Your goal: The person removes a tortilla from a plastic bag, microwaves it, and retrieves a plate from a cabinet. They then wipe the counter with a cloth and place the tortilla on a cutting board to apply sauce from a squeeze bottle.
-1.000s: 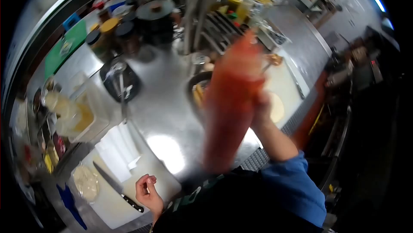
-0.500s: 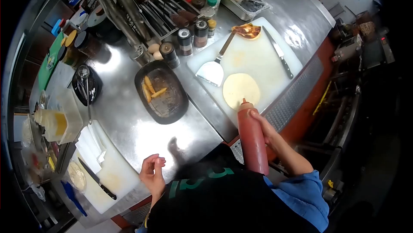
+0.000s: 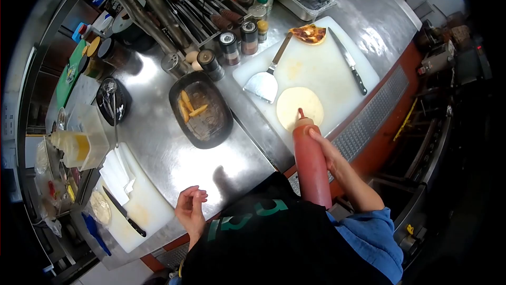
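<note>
My right hand (image 3: 324, 148) is wrapped around a squeeze bottle (image 3: 312, 166) of red sauce, tilted with its nozzle over a pale round flatbread (image 3: 301, 105). A dark red bit shows at the nozzle tip. The flatbread lies on the near part of a white cutting board (image 3: 337, 79). Beside it rest a metal spatula (image 3: 262, 86), a knife (image 3: 348, 61) and a browned, topped piece of flatbread (image 3: 308, 34). My left hand (image 3: 191, 208) hovers over the steel counter's front edge, fingers loosely curled, with nothing visible in it.
A dark oval pan (image 3: 208, 136) with several potato wedges (image 3: 187, 107) stands mid-counter. Spice grinders (image 3: 229, 48) and eggs (image 3: 192, 57) sit behind it. At left, another cutting board (image 3: 147, 216) carries a knife (image 3: 124, 211), white paper (image 3: 114, 174) and a wrapped pale disc (image 3: 100, 207).
The bottle's nozzle has moved a little farther over the flatbread, and dark red now shows at its tip. The view has shifted slightly. My left hand keeps its loose curl.
</note>
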`<state>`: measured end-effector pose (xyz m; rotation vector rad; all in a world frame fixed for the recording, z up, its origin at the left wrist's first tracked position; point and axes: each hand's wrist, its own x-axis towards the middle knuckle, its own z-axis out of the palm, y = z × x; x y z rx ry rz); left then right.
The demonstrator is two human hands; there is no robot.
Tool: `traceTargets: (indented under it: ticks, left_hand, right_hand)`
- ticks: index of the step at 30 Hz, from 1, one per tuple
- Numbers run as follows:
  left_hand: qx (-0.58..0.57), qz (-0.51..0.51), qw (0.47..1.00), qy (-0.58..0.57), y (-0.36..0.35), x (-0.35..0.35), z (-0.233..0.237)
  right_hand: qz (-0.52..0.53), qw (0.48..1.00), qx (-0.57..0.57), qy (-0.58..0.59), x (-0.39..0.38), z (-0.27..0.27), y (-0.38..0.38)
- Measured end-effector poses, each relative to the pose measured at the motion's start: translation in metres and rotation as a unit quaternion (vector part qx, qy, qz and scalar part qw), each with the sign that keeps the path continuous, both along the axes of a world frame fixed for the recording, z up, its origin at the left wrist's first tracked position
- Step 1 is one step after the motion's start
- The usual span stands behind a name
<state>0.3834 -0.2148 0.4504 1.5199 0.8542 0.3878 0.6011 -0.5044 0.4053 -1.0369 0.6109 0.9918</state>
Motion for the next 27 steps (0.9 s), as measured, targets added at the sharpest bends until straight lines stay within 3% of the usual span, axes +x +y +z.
traceTargets:
  ticks: [3,9,11,13,15,17,18,20,21,22,24,26,27]
  left_hand:
    - [-0.014,-0.006,1.000,0.001,0.008,-0.004,-0.003]
    - [-0.047,-0.003,0.999,0.013,0.030,-0.024,-0.012]
    - [-0.051,0.033,0.998,0.004,0.043,-0.034,-0.013]
    - [-0.042,-0.022,0.998,0.028,0.054,-0.043,-0.013]
    - [-0.006,-0.043,0.999,-0.011,0.073,-0.058,-0.016]
    - [-0.002,-0.012,1.000,-0.009,0.089,-0.072,-0.013]
    - [0.008,0.011,1.000,-0.025,0.100,-0.080,-0.010]
    - [0.015,0.041,0.998,-0.052,0.117,-0.102,-0.007]
    - [0.012,0.072,0.996,-0.055,0.126,-0.114,-0.005]
    - [0.010,0.100,0.993,-0.059,0.134,-0.127,-0.003]
    - [-0.004,0.162,0.984,-0.066,0.146,-0.153,-0.003]
    - [-0.018,0.245,0.968,-0.057,0.156,-0.180,-0.011]
    - [-0.017,0.275,0.960,-0.044,0.159,-0.192,-0.016]
  right_hand:
    - [-0.038,0.998,-0.038,-0.013,-0.002,-0.028,-0.007]
    - [-0.035,0.995,-0.085,-0.042,-0.025,-0.012,0.012]
    - [-0.103,0.990,-0.002,-0.094,-0.037,-0.039,0.004]
    - [-0.054,0.980,0.056,-0.186,-0.045,-0.023,0.022]
    - [0.111,0.910,-0.010,-0.399,-0.045,0.028,0.082]
    - [0.191,0.879,0.066,-0.433,-0.044,0.074,0.149]
    - [0.238,0.866,0.053,-0.437,-0.041,0.092,0.184]
    - [0.197,0.833,0.097,-0.507,-0.032,0.096,0.252]
    - [0.216,0.722,-0.047,-0.655,-0.038,0.124,0.308]
    - [0.179,0.742,0.159,-0.626,-0.032,0.128,0.348]
    - [0.140,0.721,0.218,-0.643,-0.041,0.167,0.443]
    - [0.124,0.706,0.167,-0.677,-0.067,0.200,0.526]
    - [0.121,0.650,0.166,-0.732,-0.069,0.203,0.560]
